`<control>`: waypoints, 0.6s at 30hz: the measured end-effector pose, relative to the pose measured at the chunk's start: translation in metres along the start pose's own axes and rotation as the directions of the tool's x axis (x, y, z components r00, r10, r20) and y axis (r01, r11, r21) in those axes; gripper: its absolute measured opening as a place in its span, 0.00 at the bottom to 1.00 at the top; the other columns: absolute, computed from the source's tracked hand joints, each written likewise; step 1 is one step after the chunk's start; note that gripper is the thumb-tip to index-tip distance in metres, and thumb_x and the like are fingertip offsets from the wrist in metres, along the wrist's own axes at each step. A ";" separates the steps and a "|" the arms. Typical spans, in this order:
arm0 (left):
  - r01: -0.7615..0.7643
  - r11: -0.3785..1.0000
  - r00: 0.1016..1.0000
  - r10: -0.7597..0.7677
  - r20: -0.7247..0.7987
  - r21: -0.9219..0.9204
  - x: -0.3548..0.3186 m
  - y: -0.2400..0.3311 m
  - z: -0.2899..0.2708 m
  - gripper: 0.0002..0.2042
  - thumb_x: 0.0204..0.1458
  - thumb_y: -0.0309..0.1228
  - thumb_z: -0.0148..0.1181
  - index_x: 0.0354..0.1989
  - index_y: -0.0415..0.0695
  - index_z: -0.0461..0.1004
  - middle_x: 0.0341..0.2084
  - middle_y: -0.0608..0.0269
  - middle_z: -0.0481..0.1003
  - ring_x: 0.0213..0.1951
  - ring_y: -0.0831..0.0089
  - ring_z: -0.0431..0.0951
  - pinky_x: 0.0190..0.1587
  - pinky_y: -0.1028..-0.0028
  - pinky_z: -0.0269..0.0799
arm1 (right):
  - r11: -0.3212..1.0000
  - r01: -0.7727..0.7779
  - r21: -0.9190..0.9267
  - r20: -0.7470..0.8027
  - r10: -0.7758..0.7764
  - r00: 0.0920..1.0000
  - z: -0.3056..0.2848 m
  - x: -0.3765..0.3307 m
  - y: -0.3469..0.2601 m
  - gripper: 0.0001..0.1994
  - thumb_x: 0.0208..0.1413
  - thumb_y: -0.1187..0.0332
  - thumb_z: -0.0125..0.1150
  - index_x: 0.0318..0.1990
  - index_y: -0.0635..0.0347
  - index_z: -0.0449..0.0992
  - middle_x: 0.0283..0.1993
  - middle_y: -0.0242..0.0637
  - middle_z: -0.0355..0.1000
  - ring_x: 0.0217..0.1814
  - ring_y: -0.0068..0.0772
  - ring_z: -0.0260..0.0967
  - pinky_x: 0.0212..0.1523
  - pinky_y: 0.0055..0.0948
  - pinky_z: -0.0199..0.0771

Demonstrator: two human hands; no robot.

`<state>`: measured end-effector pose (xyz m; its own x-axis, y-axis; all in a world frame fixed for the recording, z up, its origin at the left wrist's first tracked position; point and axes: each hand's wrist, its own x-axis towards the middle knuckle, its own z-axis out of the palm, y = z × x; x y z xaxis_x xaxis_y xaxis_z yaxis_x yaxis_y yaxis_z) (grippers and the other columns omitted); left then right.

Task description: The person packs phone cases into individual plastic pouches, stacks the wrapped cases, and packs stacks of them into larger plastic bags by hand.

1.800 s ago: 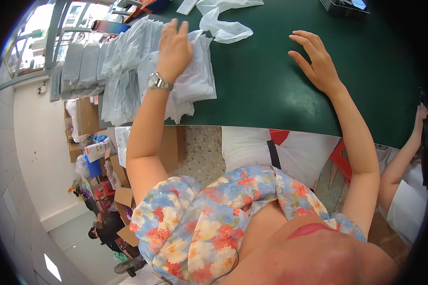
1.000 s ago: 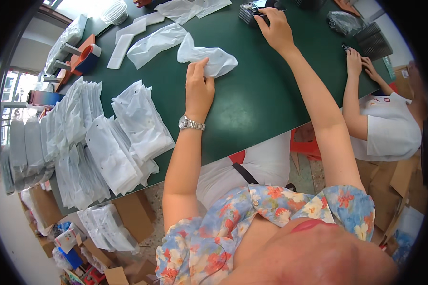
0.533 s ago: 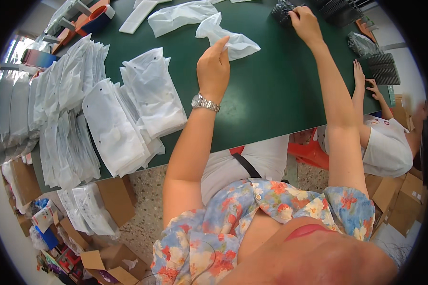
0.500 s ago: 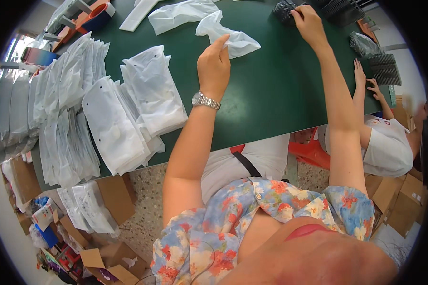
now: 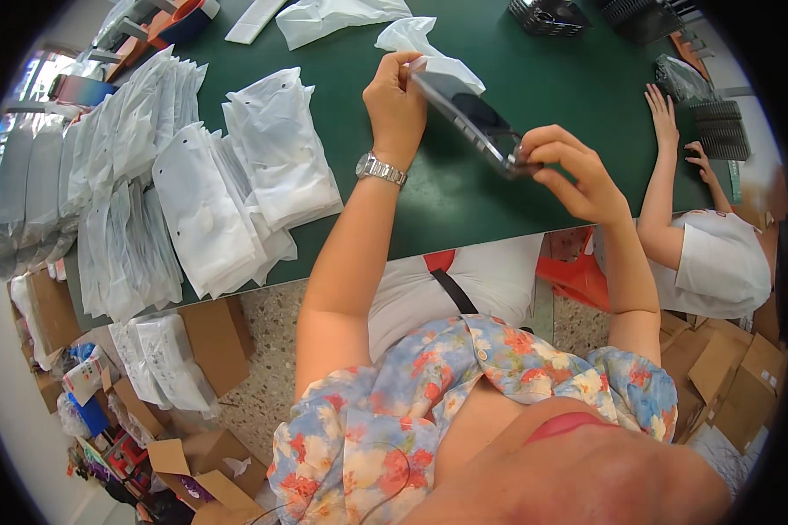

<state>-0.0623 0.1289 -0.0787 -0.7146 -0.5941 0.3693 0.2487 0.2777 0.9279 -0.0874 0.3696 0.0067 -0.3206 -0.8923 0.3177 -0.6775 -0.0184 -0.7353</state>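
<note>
A flat black phone-shaped item (image 5: 466,114) with a glossy face and a lighter edge hangs tilted over the table. My right hand (image 5: 578,171) pinches its near right end between thumb and fingers. The fingers of my left hand (image 5: 397,101), which wears a metal watch on the wrist, are curled closed at its other end. Just beyond lies a crumpled white plastic bag (image 5: 451,70); whether my left fingers also grip it is hidden. Another white bag (image 5: 337,19) rests farther back.
Stacks of white bags (image 5: 280,157) cover the left of the green table (image 5: 446,210). Black racks (image 5: 547,16) stand at the far right. A co-worker's hand (image 5: 663,118) rests on the table at right. Open cardboard boxes (image 5: 210,472) sit on the floor.
My right hand has come back from the black rack at the far right, bringing the black item to my left hand. My left fingers have curled in. The co-worker's hand has shifted slightly.
</note>
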 end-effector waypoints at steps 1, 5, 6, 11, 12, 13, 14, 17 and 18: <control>-0.004 1.000 1.000 0.004 -0.007 0.006 0.000 -0.002 -0.002 0.06 0.55 0.28 0.60 0.38 0.40 0.77 0.21 0.68 0.74 0.24 0.83 0.70 0.27 0.81 0.66 | 0.999 -0.031 -0.010 -0.023 0.031 0.999 -0.001 -0.001 0.005 0.04 0.56 0.80 0.55 0.38 0.68 0.70 0.45 0.42 0.68 0.39 0.33 0.68 0.42 0.26 0.70; -0.145 0.986 0.989 0.142 0.045 0.085 -0.003 -0.002 0.001 0.07 0.57 0.26 0.55 0.41 0.42 0.78 0.23 0.62 0.75 0.23 0.78 0.72 0.28 0.78 0.68 | 0.981 -0.183 -0.062 -0.017 0.182 0.983 0.002 -0.007 0.014 0.04 0.56 0.79 0.54 0.39 0.68 0.69 0.46 0.41 0.67 0.42 0.32 0.65 0.46 0.26 0.66; -0.266 0.958 0.963 0.259 0.079 0.111 -0.004 -0.002 0.003 0.08 0.57 0.25 0.54 0.42 0.41 0.77 0.27 0.56 0.76 0.26 0.68 0.74 0.30 0.73 0.70 | 0.982 -0.180 -0.062 -0.020 0.179 0.984 0.006 -0.004 0.013 0.04 0.56 0.79 0.54 0.39 0.68 0.69 0.46 0.41 0.67 0.42 0.32 0.65 0.46 0.26 0.66; -0.307 0.917 0.951 0.287 0.110 0.255 -0.008 0.003 0.004 0.18 0.56 0.22 0.51 0.56 0.44 0.68 0.26 0.54 0.75 0.27 0.61 0.77 0.32 0.71 0.71 | 0.987 -0.106 -0.121 -0.157 0.087 0.984 0.019 0.015 0.028 0.03 0.60 0.77 0.52 0.39 0.68 0.68 0.45 0.38 0.67 0.39 0.28 0.66 0.41 0.24 0.68; -0.311 0.915 0.950 0.293 0.106 0.256 -0.008 0.005 0.003 0.18 0.56 0.22 0.51 0.56 0.44 0.68 0.26 0.54 0.75 0.27 0.61 0.77 0.32 0.71 0.71 | 0.987 -0.100 -0.124 -0.157 0.080 0.984 0.022 0.018 0.033 0.03 0.60 0.77 0.52 0.39 0.68 0.68 0.45 0.38 0.67 0.39 0.28 0.66 0.41 0.24 0.68; -0.229 0.954 0.972 0.211 0.107 0.192 -0.009 0.007 0.003 0.23 0.56 0.21 0.50 0.62 0.46 0.60 0.27 0.52 0.75 0.28 0.58 0.77 0.32 0.68 0.72 | 0.993 -0.089 0.076 -0.180 0.101 0.978 0.027 0.022 0.038 0.04 0.60 0.77 0.52 0.40 0.68 0.68 0.45 0.38 0.67 0.39 0.28 0.66 0.41 0.24 0.68; -0.142 0.982 0.985 0.128 0.113 0.127 -0.009 0.008 0.003 0.29 0.56 0.19 0.49 0.68 0.48 0.52 0.27 0.50 0.74 0.29 0.54 0.77 0.33 0.66 0.73 | 0.960 -0.070 0.272 -0.197 0.127 0.972 0.030 0.025 0.043 0.04 0.60 0.77 0.52 0.41 0.68 0.68 0.46 0.38 0.67 0.40 0.28 0.66 0.42 0.25 0.68; -0.134 0.988 0.989 0.128 0.075 0.076 -0.007 0.007 0.005 0.37 0.55 0.17 0.48 0.72 0.50 0.41 0.24 0.55 0.72 0.25 0.61 0.75 0.31 0.69 0.71 | 0.949 -0.082 0.303 -0.167 0.137 0.976 0.037 0.035 0.057 0.04 0.60 0.76 0.52 0.41 0.67 0.69 0.46 0.39 0.67 0.41 0.32 0.67 0.43 0.25 0.69; -0.138 0.987 0.989 0.132 0.072 0.078 -0.006 0.005 0.002 0.37 0.55 0.17 0.48 0.72 0.50 0.41 0.24 0.55 0.72 0.25 0.61 0.75 0.31 0.69 0.71 | 0.950 -0.077 0.303 -0.167 0.132 0.977 0.034 0.037 0.058 0.04 0.60 0.76 0.52 0.41 0.67 0.69 0.46 0.39 0.67 0.41 0.32 0.67 0.43 0.25 0.69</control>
<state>-0.0584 0.1353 -0.0767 -0.7209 -0.4960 0.4839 0.2930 0.4147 0.8615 -0.1158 0.3196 -0.0445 -0.5132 -0.7991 0.3131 -0.4186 -0.0854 -0.9041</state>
